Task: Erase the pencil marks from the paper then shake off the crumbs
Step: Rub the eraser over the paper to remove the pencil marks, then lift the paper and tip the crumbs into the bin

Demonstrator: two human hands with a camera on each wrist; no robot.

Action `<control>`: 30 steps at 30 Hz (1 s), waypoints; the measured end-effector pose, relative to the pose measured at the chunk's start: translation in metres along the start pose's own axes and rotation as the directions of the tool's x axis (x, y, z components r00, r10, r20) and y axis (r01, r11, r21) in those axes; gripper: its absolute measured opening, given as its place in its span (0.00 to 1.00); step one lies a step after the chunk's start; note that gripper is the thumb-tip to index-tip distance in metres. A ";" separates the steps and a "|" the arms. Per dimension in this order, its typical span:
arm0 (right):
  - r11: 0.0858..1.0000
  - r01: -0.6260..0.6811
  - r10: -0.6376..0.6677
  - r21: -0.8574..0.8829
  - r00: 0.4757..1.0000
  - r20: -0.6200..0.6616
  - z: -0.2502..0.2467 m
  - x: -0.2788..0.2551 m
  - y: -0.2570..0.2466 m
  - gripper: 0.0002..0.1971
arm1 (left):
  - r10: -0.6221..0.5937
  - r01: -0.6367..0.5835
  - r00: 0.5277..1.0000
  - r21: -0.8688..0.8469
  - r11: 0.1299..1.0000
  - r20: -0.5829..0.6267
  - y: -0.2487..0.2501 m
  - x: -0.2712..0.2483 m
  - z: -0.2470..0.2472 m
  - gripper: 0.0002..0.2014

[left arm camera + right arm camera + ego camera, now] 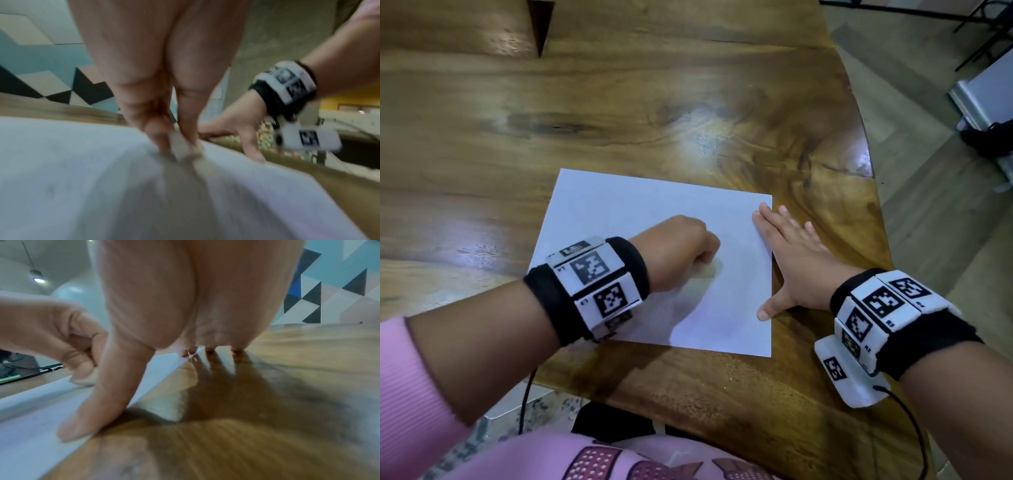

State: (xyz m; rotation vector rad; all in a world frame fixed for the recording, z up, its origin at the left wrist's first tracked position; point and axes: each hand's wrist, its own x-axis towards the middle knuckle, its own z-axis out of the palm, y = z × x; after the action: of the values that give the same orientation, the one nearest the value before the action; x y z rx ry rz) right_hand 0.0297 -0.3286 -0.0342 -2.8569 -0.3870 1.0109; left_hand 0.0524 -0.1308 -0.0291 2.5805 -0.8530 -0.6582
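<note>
Nearest, the left hand (681, 253) curls its fingers round a pale eraser (186, 151), pressed to the paper (619, 212) lying flat on the table (619, 102). Right hand (794, 260) pins its edge, fingers straight and spread. Thin, floppy sheet (likely creases easily): lift by opposite edges.

The left hand (164, 100) pinches a pale eraser (182, 150) on the paper (72, 170); the right hand (236, 129) presses its edge.

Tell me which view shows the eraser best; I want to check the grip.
The left wrist view: the eraser sits pinched in the left hand, pressed on the paper. Head view shows only a blurred tip; right wrist view shows a pale sliver.
</note>
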 end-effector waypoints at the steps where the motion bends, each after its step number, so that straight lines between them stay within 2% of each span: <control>1: 1.000 0.001 -0.001 -0.002 1.000 0.003 0.000 0.000 0.000 0.73 | -0.004 0.004 0.998 0.010 1.000 0.070 -0.005 -0.002 -0.005 0.04; 2: 1.000 0.002 -0.002 -0.004 1.000 0.004 0.000 -0.001 0.000 0.73 | -0.024 0.024 0.994 0.006 1.000 0.110 -0.011 -0.004 -0.013 0.04; 3: 1.000 0.006 -0.006 -0.010 1.000 0.002 0.000 -0.001 0.000 0.73 | -0.051 0.051 0.995 -0.006 0.999 0.086 -0.019 -0.003 -0.023 0.05; 5: 0.999 0.011 -0.011 -0.032 1.000 -0.002 -0.001 -0.001 -0.001 0.72 | -0.165 0.162 0.983 -0.048 0.986 -0.074 -0.044 0.005 -0.048 0.07; 7: 0.999 0.006 -0.006 -0.042 1.000 0.000 -0.002 -0.002 -0.003 0.72 | -0.298 0.283 0.932 -0.099 0.954 -0.207 -0.072 0.018 -0.070 0.09; 9: 0.999 0.005 -0.005 -0.045 1.000 -0.002 -0.003 -0.003 -0.005 0.71 | -0.382 0.358 0.892 -0.136 0.924 -0.244 -0.092 0.027 -0.082 0.09; 12: 1.000 0.018 -0.018 -0.022 1.000 -0.011 -0.004 -0.005 -0.009 0.69 | -0.388 0.380 0.887 -0.081 0.921 -0.249 -0.103 0.042 -0.083 0.08; 14: 0.999 0.015 -0.014 0.043 0.999 -0.031 -0.006 -0.006 -0.012 0.65 | -0.373 0.377 0.880 -0.045 0.925 -0.294 -0.105 0.047 -0.080 0.10; 17: 0.976 -0.043 0.082 0.212 0.980 -0.181 -0.011 -0.002 -0.017 0.50 | -0.420 0.407 0.833 -0.115 0.906 -0.360 -0.113 0.037 -0.077 0.15; 19: 0.964 -0.095 0.174 0.249 0.932 -0.319 -0.016 0.007 -0.019 0.44 | -0.501 0.484 0.795 -0.140 0.864 -0.342 -0.119 0.017 -0.071 0.15; 20: 0.962 -0.125 0.207 0.242 0.914 -0.350 -0.019 0.013 -0.019 0.45 | -0.543 0.536 0.777 -0.120 0.836 -0.318 -0.120 0.006 -0.067 0.15; 22: 0.962 -0.181 0.241 0.207 0.916 -0.321 -0.026 0.024 -0.020 0.51 | -0.626 0.624 0.736 -0.099 0.775 -0.258 -0.118 -0.020 -0.058 0.18; 23: 0.960 -0.201 0.252 0.195 0.923 -0.292 -0.029 0.028 -0.022 0.53 | -0.661 0.656 0.714 -0.109 0.747 -0.230 -0.113 -0.031 -0.052 0.23; 26: 0.952 -0.248 0.285 0.178 0.932 -0.224 -0.041 0.038 -0.026 0.54 | -0.698 0.698 0.688 -0.084 0.711 -0.200 -0.100 -0.056 -0.038 0.35; 30: 0.949 -0.261 0.292 0.175 0.939 -0.183 -0.049 0.045 -0.030 0.49 | -0.706 0.683 0.665 -0.182 0.707 -0.244 -0.101 -0.061 -0.027 0.34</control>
State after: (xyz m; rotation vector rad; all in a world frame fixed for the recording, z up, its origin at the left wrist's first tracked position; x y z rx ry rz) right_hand 0.0887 -0.2880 -0.0184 -2.8926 0.1085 0.7274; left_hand 0.0702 -0.0113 -0.0321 2.7956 0.3068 -0.4377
